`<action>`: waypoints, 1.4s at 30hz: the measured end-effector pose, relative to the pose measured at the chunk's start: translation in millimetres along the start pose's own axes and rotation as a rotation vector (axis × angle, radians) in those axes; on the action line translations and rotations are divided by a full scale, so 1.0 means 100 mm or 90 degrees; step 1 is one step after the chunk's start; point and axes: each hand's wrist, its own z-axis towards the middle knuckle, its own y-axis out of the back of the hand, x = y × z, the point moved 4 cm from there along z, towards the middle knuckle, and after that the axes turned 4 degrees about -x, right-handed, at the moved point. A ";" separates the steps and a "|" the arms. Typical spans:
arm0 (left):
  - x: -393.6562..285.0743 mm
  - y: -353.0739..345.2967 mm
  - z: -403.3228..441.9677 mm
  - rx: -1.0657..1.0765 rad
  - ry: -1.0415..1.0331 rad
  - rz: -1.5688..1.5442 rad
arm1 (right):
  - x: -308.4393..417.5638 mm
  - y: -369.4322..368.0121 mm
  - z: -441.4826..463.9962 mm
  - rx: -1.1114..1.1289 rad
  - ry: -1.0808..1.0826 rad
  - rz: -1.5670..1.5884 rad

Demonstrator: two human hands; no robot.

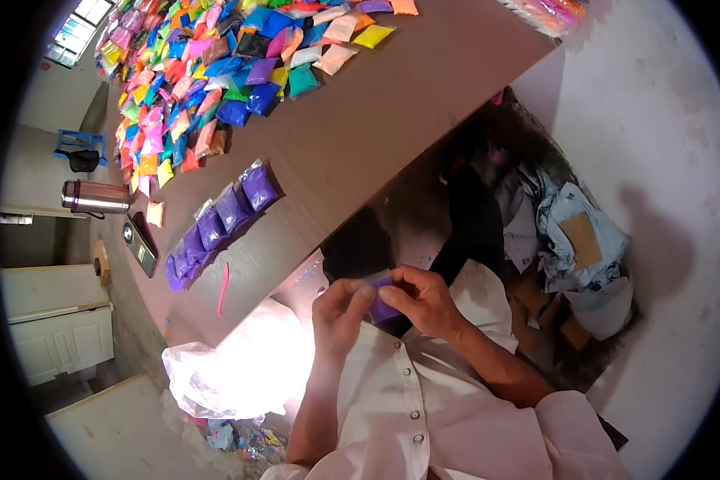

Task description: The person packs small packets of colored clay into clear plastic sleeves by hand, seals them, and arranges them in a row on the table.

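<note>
Close to my body, in front of the table edge, both hands pinch a small purple packet [382, 310]. My left hand [342, 310] grips its left side, thumb and fingers pressed together. My right hand [424, 302] holds the right side in the same way, the thumbs near each other at the top. Fingers cover much of the packet. On the table, a row of several purple packets [210, 230] lies side by side, overlapping. A thin pink strip [223, 290] rests near the table edge beside that row.
A large heap of colourful packets [240, 68] covers the far part of the brown table [360, 128]. A steel flask [96, 197] and a dark phone-like object [139, 246] sit at the left edge. Plastic bags [232, 360] stand below; crumpled packaging [572, 240] lies right.
</note>
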 end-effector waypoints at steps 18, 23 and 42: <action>0.09 -0.15 -0.09 0.055 0.033 0.033 | -0.05 0.11 0.02 -0.071 0.038 0.047; 0.01 -0.32 -0.11 0.035 0.024 0.011 | -0.08 0.12 0.03 -0.081 0.010 0.096; -0.16 -0.32 -0.13 -0.077 -0.102 0.233 | -0.15 0.19 -0.03 -0.155 0.021 0.157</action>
